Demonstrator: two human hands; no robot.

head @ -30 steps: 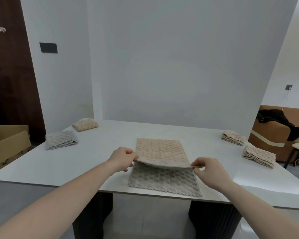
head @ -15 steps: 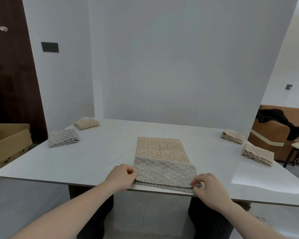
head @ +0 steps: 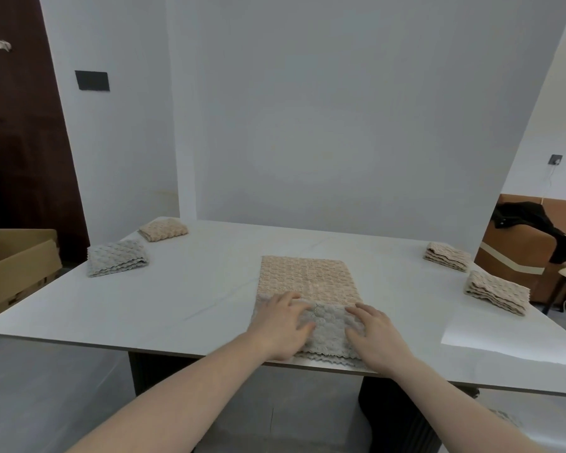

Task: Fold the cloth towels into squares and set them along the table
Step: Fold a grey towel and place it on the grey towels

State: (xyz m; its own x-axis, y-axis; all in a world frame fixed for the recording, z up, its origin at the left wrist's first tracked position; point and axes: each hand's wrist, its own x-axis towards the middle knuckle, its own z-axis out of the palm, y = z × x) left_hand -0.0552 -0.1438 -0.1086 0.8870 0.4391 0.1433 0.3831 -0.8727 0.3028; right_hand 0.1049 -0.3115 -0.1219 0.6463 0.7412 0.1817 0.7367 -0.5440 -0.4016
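My left hand (head: 283, 325) lies flat on the grey flap of the towel (head: 307, 282), fingers spread and straight, pressing it down near the front edge of the white table (head: 177, 299). My right hand (head: 374, 335) does the same on the right side of that flap, fingers loosely apart and flat on the cloth, gripping nothing. Between my two hands a strip of the grey, bumpy underside shows, with its scalloped hem sitting just at the table's near edge. Beyond the flap, the beige face of the towel stretches away from me, lying flat in the middle of the tabletop.

Off to my left, a folded grey towel (head: 116, 257) sits near the table's left edge, and a folded beige towel (head: 163, 229) lies just behind it at the far left corner. To my right, two more folded beige stacks rest along the right edge: the far stack (head: 447, 256) near the back corner and the near stack (head: 495, 292) a little closer to me. All four are well apart from the towel under my hands.

A cardboard box (head: 17, 266) stands to the left of the table, in front of a dark wooden door (head: 23, 125). A dark garment (head: 536, 220) is draped over brown furniture at the right.
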